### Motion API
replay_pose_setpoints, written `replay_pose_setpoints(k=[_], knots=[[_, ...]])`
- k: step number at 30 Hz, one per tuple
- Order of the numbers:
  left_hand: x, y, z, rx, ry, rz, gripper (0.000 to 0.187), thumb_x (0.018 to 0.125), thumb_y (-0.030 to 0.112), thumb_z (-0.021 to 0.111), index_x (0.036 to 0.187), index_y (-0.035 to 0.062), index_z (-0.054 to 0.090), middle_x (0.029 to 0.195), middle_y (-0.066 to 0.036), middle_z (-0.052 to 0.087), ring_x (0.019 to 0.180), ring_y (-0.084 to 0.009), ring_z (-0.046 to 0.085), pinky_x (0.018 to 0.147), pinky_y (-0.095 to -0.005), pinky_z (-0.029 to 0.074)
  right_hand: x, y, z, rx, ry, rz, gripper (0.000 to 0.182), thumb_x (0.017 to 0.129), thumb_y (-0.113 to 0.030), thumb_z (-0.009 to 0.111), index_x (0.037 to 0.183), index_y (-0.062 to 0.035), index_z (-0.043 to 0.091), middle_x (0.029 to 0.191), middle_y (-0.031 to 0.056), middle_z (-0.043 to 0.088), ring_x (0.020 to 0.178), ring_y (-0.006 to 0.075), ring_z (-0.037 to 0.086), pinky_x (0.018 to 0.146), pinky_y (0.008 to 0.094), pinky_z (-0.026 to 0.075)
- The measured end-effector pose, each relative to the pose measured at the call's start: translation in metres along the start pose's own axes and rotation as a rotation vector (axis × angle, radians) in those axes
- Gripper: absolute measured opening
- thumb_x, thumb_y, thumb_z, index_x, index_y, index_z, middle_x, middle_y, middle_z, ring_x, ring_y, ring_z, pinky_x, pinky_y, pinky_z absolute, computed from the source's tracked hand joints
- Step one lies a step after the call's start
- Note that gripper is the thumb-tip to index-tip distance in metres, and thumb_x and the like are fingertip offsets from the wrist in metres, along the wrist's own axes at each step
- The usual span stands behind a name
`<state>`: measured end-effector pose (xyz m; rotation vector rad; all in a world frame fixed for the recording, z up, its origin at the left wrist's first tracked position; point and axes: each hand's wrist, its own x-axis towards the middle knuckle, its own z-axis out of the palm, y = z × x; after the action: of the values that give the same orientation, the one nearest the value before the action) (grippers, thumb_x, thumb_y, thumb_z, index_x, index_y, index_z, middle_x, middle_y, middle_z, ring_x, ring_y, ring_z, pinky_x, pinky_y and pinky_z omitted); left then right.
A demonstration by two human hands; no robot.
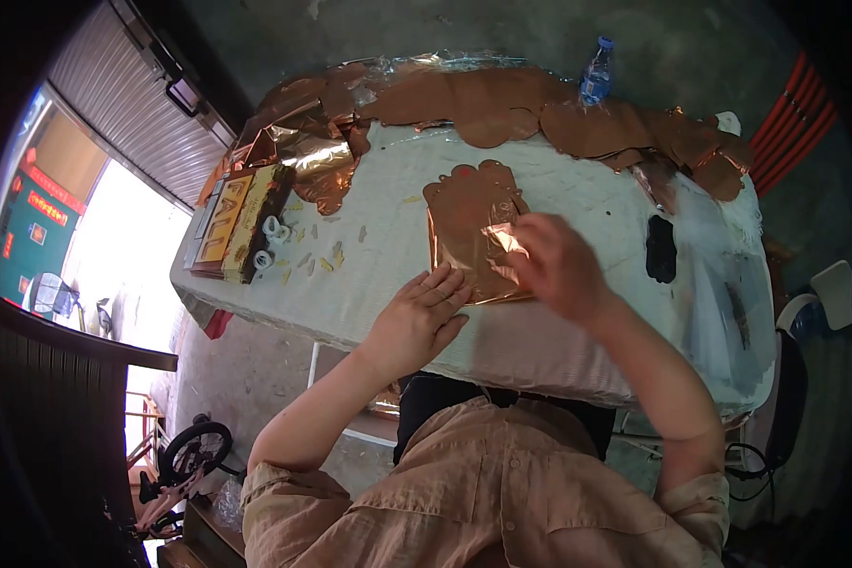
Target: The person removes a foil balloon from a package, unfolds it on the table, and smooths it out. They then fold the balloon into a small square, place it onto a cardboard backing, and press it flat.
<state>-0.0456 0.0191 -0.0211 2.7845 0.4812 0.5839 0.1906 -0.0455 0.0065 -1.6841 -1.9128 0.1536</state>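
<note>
Logging from afar, I list: white-clothed table (pixel 388 208); concrete floor (pixel 275 379); bright doorway (pixel 137 246), left. Right hand (pixel 560 267): blurred, fingertips obscured at the foil's right side; I cannot tell whether it pinches. Left hand (pixel 417 314): flattened, fingers extended, at the near-left edge. Copper foil piece (pixel 469 222): on the table, scalloped end pointing away, long axis near-to-far.

Copper-coloured foil piece (pixel 466 225), scalloped far edge, lying mostly flat on white-covered table (pixel 388 185); shiny creases at right.
</note>
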Motion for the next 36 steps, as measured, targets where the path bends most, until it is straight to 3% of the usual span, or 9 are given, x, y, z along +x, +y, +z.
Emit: replay_pose_setpoints(k=[1, 3, 4, 10, 12, 14, 18, 21, 36], knots=[[-0.001, 0.0, 0.0, 0.0, -0.004, -0.003, 0.043, 0.083, 0.015, 0.064, 0.123, 0.0007, 0.057, 0.125, -0.016, 0.057, 0.124, -0.0327, 0.048, 0.104, -0.041, 0.038, -0.002, -0.006, 0.008, 0.0, 0.002, -0.001, 0.034, 0.084, -0.022, 0.064, 0.109, 0.0008, 0.059, 0.121, 0.018, 0.054, 0.114, 0.0311, 0.052, 0.093, 0.0438, 0.045], [0.0, -0.001, 0.0, 0.005, -0.008, 0.0, 0.043, 0.083, 0.015, 0.064, 0.124, 0.001, 0.056, 0.126, -0.016, 0.057, 0.125, -0.0326, 0.047, 0.105, -0.0411, 0.038, -0.005, -0.009, 0.028, -0.2, 0.014, -0.166, 0.047, 0.086, -0.025, 0.061, 0.122, 0.0037, 0.05, 0.135, 0.0214, 0.043, 0.13, 0.0344, 0.038, 0.108, 0.0445, 0.031], [0.0, -0.001, 0.001, 0.002, -0.009, 0.001, 0.043, 0.084, 0.015, 0.064, 0.124, 0.0013, 0.056, 0.126, -0.016, 0.056, 0.125, -0.0326, 0.047, 0.105, -0.0414, 0.038, -0.007, -0.007, 0.032, -0.177, -0.113, -0.102, 0.061, 0.089, -0.029, 0.056, 0.135, 0.0061, 0.037, 0.145, 0.0229, 0.031, 0.139, 0.0352, 0.022, 0.115, 0.0441, 0.018], [-0.001, 0.0, -0.003, -0.048, -0.008, -0.033, 0.042, 0.084, 0.015, 0.063, 0.124, 0.0023, 0.057, 0.129, -0.017, 0.054, 0.124, -0.0322, 0.048, 0.104, -0.042, 0.038, -0.015, 0.001, 0.046, -0.284, -0.254, 0.008, 0.071, 0.094, -0.04, 0.046, 0.144, 0.0044, 0.021, 0.151, 0.0226, 0.019, 0.142, 0.0327, 0.015, 0.116, 0.0442, 0.01], [0.001, -0.001, -0.009, -0.063, -0.001, -0.031, 0.042, 0.084, 0.013, 0.063, 0.124, 0.0029, 0.056, 0.13, -0.017, 0.054, 0.123, -0.0318, 0.049, 0.101, -0.042, 0.04, -0.016, 0.002, 0.046, -0.286, -0.254, -0.003, 0.072, 0.094, -0.04, 0.045, 0.144, 0.0042, 0.021, 0.151, 0.0225, 0.019, 0.143, 0.0324, 0.014, 0.116, 0.0441, 0.009], [0.0, -0.005, -0.02, -0.469, -0.025, -0.197, 0.037, 0.084, 0.007, 0.062, 0.121, 0.0028, 0.059, 0.126, -0.018, 0.056, 0.119, -0.0315, 0.052, 0.095, -0.0412, 0.045, -0.016, 0.002, 0.045, -0.294, -0.253, -0.021, 0.072, 0.094, -0.041, 0.045, 0.144, 0.004, 0.021, 0.151, 0.0224, 0.019, 0.143, 0.0321, 0.013, 0.116, 0.044, 0.008], [0.004, -0.044, -0.025, -0.214, 0.112, -0.201, 0.024, 0.082, 0.002, 0.06, 0.105, -0.0017, 0.063, 0.118, -0.018, 0.06, 0.113, -0.033, 0.055, 0.091, -0.0395, 0.047, -0.017, 0.002, 0.046, -0.283, -0.251, -0.01, 0.072, 0.093, -0.041, 0.046, 0.144, 0.0041, 0.022, 0.151, 0.0224, 0.018, 0.143, 0.0314, 0.014, 0.116, 0.0441, 0.008], [0.012, -0.062, -0.019, -0.095, 0.077, -0.012, 0.024, 0.081, 0.001, 0.058, 0.104, -0.0032, 0.064, 0.119, -0.017, 0.06, 0.115, -0.0338, 0.053, 0.095, -0.0398, 0.046, -0.017, 0.003, 0.047, -0.27, -0.232, -0.012, 0.073, 0.093, -0.041, 0.047, 0.144, 0.0048, 0.022, 0.151, 0.0226, 0.019, 0.143, 0.0309, 0.014, 0.116, 0.0443, 0.008], [0.035, -0.069, -0.018, -0.052, 0.0, 0.15, 0.027, 0.078, 0.007, 0.058, 0.103, -0.0006, 0.062, 0.113, -0.016, 0.061, 0.115, -0.0324, 0.052, 0.099, -0.0408, 0.042, -0.017, 0.003, 0.047, -0.257, -0.221, 0.003, 0.075, 0.092, -0.04, 0.049, 0.144, 0.0063, 0.02, 0.152, 0.0232, 0.018, 0.143, 0.0307, 0.014, 0.116, 0.0454, 0.006]])
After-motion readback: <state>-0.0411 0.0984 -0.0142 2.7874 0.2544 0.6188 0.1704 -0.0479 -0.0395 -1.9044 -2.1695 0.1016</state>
